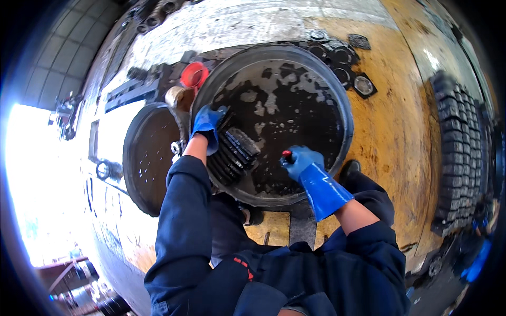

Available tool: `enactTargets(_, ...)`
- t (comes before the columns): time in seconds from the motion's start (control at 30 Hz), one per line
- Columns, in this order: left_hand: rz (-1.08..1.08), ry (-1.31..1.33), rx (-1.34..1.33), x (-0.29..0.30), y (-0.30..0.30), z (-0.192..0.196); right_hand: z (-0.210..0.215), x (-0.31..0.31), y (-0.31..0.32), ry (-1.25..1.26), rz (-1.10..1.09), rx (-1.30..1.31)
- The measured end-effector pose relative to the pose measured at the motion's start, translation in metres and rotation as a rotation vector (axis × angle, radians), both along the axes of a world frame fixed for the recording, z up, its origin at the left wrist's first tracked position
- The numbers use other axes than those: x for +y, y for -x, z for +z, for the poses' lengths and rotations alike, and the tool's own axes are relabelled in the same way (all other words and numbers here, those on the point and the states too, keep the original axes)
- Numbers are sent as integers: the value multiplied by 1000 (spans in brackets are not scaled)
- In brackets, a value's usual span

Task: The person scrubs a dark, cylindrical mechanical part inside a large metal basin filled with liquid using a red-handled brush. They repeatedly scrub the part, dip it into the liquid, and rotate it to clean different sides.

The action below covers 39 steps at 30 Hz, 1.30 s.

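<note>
A wide round tub (345, 124) of dark liquid with patches of grey foam lies in front of me. Inside it, at the left, a black ribbed part (232, 155) is tilted against the rim. My left hand (207, 126), in a blue rubber glove, is closed on the upper end of that part. Over the tub's near right side, my right hand (303, 162), gloved likewise, is closed around a tool with a red end (286, 154). The rest of this tool is hidden by the glove, so its kind does not show.
A second round tub (153, 158) of brownish liquid stands at the left. Behind it are a red container (194, 75) and a tan pot (179, 98). Dark round parts (342, 55) lie at the far right of the tub. Stacked black blocks (456, 152) line the right side.
</note>
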<state>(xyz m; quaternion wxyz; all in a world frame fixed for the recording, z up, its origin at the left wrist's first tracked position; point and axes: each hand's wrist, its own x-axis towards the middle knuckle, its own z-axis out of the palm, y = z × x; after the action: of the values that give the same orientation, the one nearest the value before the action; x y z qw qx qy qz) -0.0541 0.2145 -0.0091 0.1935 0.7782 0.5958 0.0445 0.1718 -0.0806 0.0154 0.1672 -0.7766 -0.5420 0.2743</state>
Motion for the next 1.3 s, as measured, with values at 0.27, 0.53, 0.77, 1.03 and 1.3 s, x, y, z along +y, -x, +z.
enactTargets(0.27,-218,307,-208,-4,-12,-10,11,10,8,189,65,80)
enactTargets(0.53,-117,397,-189,-19,-19,18,3,23,20,211,120,119)
enactTargets(0.77,-169,292,-78,-3,11,-5,-6,26,20,212,119,102)
enactTargets(1.03,-319,-79,163,3,12,-25,-4,22,17,184,115,94)
enactTargets(1.3,-311,-123,413,5,17,-18,0,21,16,198,124,80)
